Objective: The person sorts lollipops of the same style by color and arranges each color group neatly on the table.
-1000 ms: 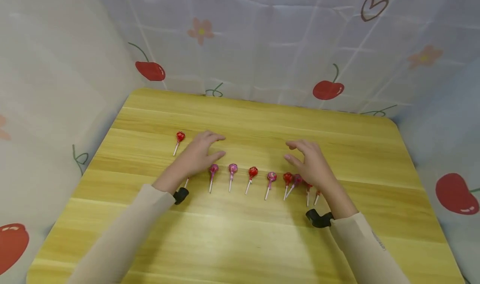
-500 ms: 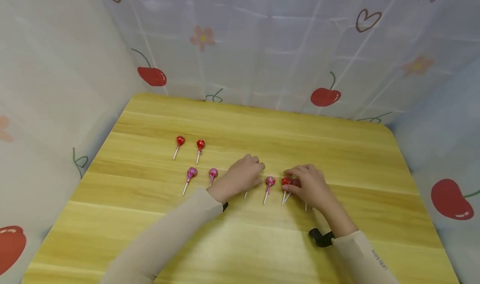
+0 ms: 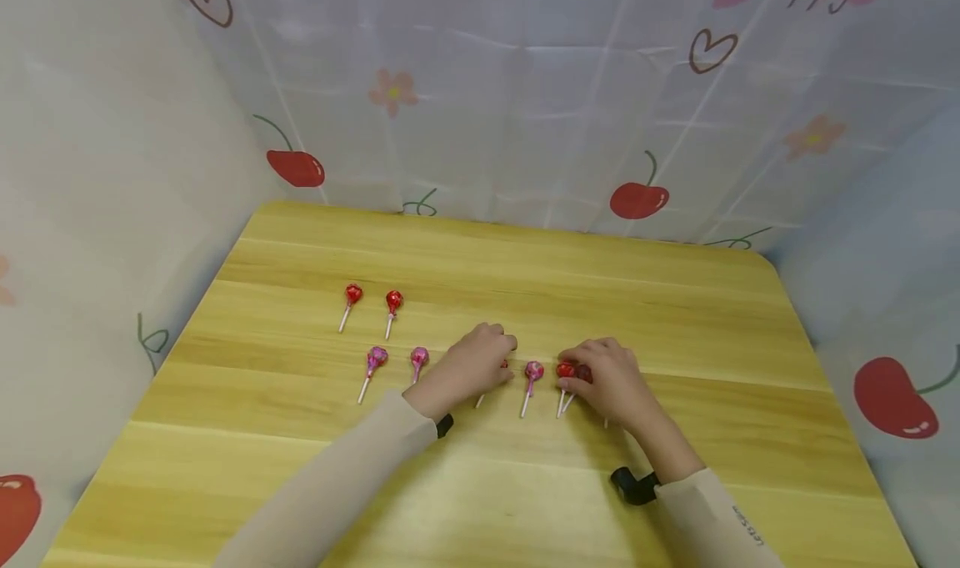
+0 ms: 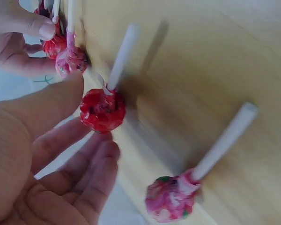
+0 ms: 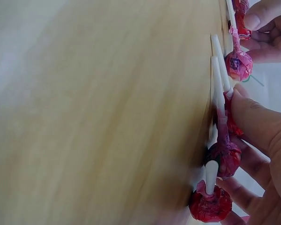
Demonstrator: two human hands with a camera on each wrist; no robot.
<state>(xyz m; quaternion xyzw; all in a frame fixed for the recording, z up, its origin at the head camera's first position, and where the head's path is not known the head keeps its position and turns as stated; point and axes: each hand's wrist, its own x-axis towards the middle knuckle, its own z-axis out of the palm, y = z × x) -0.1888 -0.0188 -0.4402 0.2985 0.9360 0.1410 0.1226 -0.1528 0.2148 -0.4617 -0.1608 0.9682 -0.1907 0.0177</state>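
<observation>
Bench [image 3: 675,301]: glossy yellow wood grain. Your left hand [image 3: 480,359] curls loosely about a round red foil-wrapped lollipop [image 4: 103,110] on a white stick, mid-row. Your right hand [image 3: 611,380] pinches the crinkled red lollipops [image 3: 566,370] just right of a pink lollipop [image 3: 533,371].

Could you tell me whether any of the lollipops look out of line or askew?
Yes: by the right hand, two red lollipops lie bunched, their sticks crossing, while the others lie evenly spaced and parallel on the table.
</observation>
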